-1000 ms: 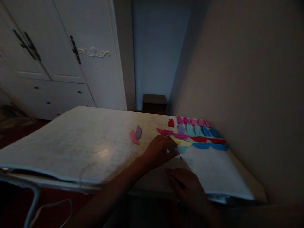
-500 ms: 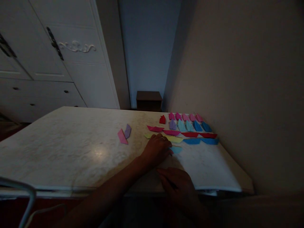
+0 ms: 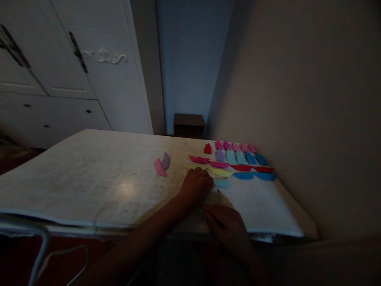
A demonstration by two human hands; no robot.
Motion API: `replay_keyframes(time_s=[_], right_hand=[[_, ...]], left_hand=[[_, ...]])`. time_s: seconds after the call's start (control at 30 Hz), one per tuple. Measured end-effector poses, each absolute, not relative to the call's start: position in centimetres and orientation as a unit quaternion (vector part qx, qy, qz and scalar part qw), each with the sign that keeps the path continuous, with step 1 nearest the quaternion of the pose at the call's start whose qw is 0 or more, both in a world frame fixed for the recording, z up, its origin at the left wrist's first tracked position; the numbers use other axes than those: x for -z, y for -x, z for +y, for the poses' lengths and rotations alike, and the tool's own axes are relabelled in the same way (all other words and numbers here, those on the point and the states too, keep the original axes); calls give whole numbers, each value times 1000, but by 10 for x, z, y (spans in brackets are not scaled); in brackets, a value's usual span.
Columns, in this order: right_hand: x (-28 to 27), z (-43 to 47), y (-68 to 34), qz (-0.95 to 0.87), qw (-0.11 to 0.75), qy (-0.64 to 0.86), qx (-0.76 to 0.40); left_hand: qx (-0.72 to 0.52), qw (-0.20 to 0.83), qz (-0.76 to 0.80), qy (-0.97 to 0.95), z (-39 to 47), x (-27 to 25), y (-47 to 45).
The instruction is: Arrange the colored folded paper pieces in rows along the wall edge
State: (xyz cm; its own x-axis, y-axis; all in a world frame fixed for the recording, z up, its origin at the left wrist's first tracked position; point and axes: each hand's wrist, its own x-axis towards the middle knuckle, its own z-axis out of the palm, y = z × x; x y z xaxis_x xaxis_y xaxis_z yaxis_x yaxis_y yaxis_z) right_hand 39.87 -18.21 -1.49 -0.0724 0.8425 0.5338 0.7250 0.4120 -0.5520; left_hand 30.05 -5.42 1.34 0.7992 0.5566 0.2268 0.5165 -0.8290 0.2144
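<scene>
My left hand (image 3: 197,186), a ring on one finger, rests on the tabletop with its fingers curled; what lies under them is hidden. Just beyond its fingertips is a light blue folded paper piece (image 3: 222,182). Closer to the table's front edge, my right hand (image 3: 228,223) is closed in a pinch, thumb and forefinger together; anything between them is too dark to make out. A yellow folded paper piece (image 3: 220,172) and a crimson one (image 3: 199,159) lie past my left hand. To its left, a pink folded piece (image 3: 160,167) touches a purple one (image 3: 166,161).
Rows of folded paper pieces, with blue (image 3: 244,175), red (image 3: 241,168) and pink ones, fill the far right of the marble-patterned table (image 3: 113,159). A small dark speck (image 3: 218,191) lies near the light blue piece. A wall (image 3: 282,99) borders the right side; white cabinets (image 3: 113,91) stand behind.
The view has shifted slightly. My left hand has drawn back a little from the light blue piece, showing more of it. Both hands stay closed.
</scene>
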Motion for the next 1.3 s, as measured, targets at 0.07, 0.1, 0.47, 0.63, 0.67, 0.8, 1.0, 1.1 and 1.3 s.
replay_keyframes(time_s=[0.07,0.1,0.47,0.63,0.67,0.8,1.0,1.1,1.3], right_hand=[[15,-182,-398,-726,419,540,-76],[16,-182,-398,-724,420,542,-79],[8,-183,-397,-680,437,572,-135],[2,-179,-404,-620,441,615,-209],[1,-174,-406,-613,438,620,-221],[-10,-134,-403,-632,413,614,-228],[-46,-46,-353,-746,264,593,-151],[-57,-18,-318,-780,136,606,-73],[-51,1,-279,-769,50,636,-31]], left_hand=[[-140,67,284,-946,-54,-14,-299],[-142,66,283,-946,-54,-14,-298],[-231,78,290,-925,-61,-12,-268],[-264,139,310,-903,-72,-8,-224],[-275,157,316,-894,-73,-6,-214],[-342,192,346,-852,-72,1,-176],[-394,293,385,-781,-64,-1,-149],[-412,362,412,-728,-62,-3,-147],[-401,364,413,-733,-61,-2,-146]])
